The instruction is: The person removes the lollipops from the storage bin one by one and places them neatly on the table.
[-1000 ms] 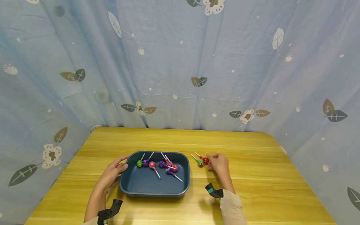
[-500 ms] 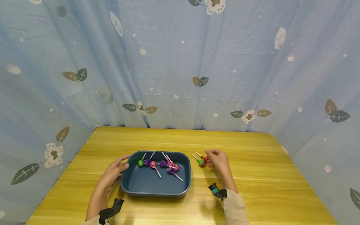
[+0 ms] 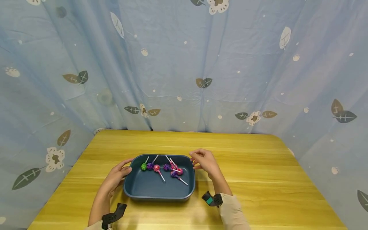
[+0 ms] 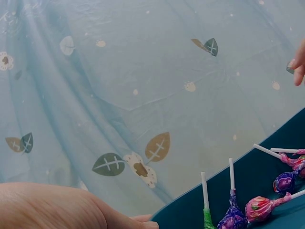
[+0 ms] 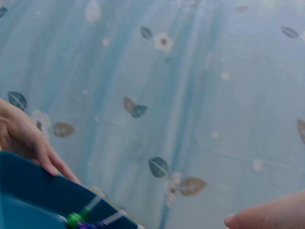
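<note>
Several wrapped lollipops, among them a green one (image 3: 144, 166), a purple one (image 3: 150, 165) and a pink one (image 3: 156, 168), lie in a dark blue rectangular tray (image 3: 159, 196). At the tray's left side my left hand (image 3: 115, 179) rests with extended fingers and thumb against its outer wall. Beside the tray's far right corner is my right hand (image 3: 205, 161), fingers bent and fingertips close to the rim. No lollipop shows on the table to the right; whether the hand holds or covers any is hidden. In the left wrist view only some right fingers (image 4: 300, 64) appear.
A wooden table (image 3: 258, 179) carries the tray, and its surface extends to the right and behind. A blue curtain (image 3: 172, 64) with leaf and flower prints stands beyond the back edge. Each wrist wears a black camera mount (image 3: 212, 199).
My right hand has moved left from the green and red lollipops on the table to the tray's right rim. Those two lollipops are out of sight now. My left hand stays at the tray.
</note>
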The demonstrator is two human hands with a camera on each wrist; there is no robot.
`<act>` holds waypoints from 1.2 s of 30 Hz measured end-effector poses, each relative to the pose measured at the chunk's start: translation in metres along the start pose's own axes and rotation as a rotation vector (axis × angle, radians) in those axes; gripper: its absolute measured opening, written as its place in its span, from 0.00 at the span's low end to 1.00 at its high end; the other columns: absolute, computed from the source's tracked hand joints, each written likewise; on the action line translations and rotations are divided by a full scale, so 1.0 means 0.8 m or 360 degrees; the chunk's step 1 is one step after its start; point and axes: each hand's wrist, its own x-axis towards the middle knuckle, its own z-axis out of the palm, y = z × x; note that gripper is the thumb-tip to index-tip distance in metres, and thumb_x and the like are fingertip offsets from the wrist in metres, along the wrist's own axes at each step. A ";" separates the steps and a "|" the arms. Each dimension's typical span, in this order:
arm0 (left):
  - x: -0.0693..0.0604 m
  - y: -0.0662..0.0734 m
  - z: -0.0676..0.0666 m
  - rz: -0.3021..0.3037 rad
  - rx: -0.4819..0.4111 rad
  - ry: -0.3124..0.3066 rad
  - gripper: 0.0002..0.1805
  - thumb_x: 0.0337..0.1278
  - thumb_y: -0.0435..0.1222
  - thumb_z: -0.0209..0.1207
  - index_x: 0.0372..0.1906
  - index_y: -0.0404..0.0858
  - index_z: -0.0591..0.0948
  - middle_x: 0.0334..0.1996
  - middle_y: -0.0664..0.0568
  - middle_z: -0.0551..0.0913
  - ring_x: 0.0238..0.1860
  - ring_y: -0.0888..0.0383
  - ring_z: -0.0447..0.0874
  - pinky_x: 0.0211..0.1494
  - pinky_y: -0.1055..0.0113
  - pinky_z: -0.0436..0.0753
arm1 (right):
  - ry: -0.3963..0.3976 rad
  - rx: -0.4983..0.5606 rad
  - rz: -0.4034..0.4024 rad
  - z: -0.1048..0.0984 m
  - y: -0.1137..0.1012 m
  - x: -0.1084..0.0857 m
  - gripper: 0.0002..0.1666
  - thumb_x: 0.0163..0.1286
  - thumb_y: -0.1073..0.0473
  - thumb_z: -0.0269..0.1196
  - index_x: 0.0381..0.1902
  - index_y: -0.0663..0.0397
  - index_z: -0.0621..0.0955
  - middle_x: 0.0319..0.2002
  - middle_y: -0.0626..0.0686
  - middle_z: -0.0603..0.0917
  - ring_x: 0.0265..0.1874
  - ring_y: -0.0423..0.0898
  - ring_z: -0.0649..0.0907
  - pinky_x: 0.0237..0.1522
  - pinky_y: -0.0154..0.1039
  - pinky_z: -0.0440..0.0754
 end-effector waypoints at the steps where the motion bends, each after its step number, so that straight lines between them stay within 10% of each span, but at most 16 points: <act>1: 0.000 -0.001 0.000 0.0000 0.0003 -0.0001 0.26 0.74 0.33 0.44 0.73 0.35 0.58 0.65 0.27 0.64 0.63 0.33 0.67 0.57 0.44 0.73 | -0.0034 0.0004 -0.0009 0.006 -0.002 0.000 0.18 0.67 0.54 0.64 0.45 0.66 0.82 0.30 0.57 0.84 0.27 0.48 0.81 0.30 0.43 0.84; 10: 0.001 -0.001 -0.001 -0.0017 0.0008 0.0000 0.27 0.74 0.33 0.45 0.73 0.35 0.58 0.65 0.27 0.64 0.63 0.33 0.66 0.59 0.42 0.70 | -0.0277 0.0014 -0.0025 0.059 -0.012 0.006 0.21 0.70 0.55 0.62 0.47 0.71 0.80 0.34 0.65 0.84 0.34 0.63 0.83 0.34 0.51 0.84; 19: 0.002 -0.002 -0.002 0.0009 0.0001 -0.0033 0.28 0.75 0.34 0.45 0.74 0.34 0.56 0.66 0.27 0.63 0.63 0.32 0.65 0.57 0.42 0.71 | -0.0435 0.0006 0.0109 0.095 -0.009 0.017 0.20 0.68 0.54 0.63 0.46 0.68 0.82 0.30 0.58 0.85 0.29 0.53 0.85 0.32 0.46 0.84; 36: 0.001 -0.003 -0.001 -0.0020 0.0018 -0.0005 0.27 0.74 0.34 0.45 0.74 0.36 0.58 0.65 0.28 0.65 0.63 0.33 0.66 0.60 0.41 0.69 | -0.0495 -0.0240 0.0162 0.122 -0.008 0.030 0.17 0.69 0.55 0.62 0.46 0.65 0.83 0.31 0.60 0.86 0.32 0.55 0.86 0.30 0.47 0.84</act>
